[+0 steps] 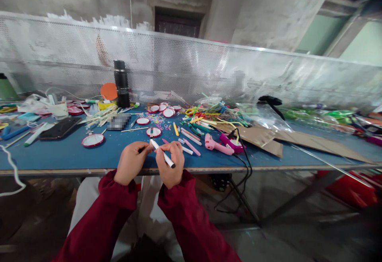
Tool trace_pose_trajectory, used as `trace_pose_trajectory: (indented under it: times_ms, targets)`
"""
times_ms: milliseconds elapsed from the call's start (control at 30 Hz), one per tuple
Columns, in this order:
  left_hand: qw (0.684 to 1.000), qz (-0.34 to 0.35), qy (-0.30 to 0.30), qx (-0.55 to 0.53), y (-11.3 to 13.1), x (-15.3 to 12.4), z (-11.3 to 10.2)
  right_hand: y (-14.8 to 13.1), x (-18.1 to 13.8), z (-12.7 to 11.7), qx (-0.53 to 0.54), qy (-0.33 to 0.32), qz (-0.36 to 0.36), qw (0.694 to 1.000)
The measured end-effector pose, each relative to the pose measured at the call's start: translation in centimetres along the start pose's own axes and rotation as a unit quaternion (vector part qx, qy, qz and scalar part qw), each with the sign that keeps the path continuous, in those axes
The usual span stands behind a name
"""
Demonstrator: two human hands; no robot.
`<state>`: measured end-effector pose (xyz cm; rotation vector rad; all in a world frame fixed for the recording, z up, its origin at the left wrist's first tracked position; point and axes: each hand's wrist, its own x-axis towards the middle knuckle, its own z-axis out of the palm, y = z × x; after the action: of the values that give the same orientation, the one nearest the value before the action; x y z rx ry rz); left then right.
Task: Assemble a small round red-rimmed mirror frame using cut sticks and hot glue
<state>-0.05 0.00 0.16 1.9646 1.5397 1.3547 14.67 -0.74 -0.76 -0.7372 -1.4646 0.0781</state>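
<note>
My left hand (131, 162) and my right hand (170, 165) are both closed on one white stick (162, 154) with a dark lower tip, held slanted over the front edge of the blue table (65, 152). The left fingers pinch its upper end and the right fingers wrap its lower part. Both sleeves are dark red. Just beyond the hands lie pink and white sticks (191, 144) and a red-rimmed white disc (153, 132).
Glue guns in pink (216, 144) and magenta (231, 142) lie to the right with a black cable hanging off the edge. A black flask (121, 84), more red-rimmed discs (92, 140), a dark phone (59, 128), cardboard (262, 136) and a perforated metal screen (193, 71) behind.
</note>
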Motion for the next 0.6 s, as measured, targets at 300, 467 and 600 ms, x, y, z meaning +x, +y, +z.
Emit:
trace_pose_trajectory:
  times_ms: [300,467,600]
  targets:
    - [1.0,0.001,0.005,-0.004,0.12,-0.03,-0.06,-0.11,0.05,-0.16,0.001,-0.007,-0.001,1.0]
    - [1.0,-0.017,0.015,-0.016,0.12,-0.08,-0.02,0.17,-0.15,-0.16,0.007,0.009,0.0,1.0]
    - [1.0,-0.017,0.017,-0.018,0.09,-0.1,0.01,0.25,-0.17,-0.15,0.007,0.006,-0.005,1.0]
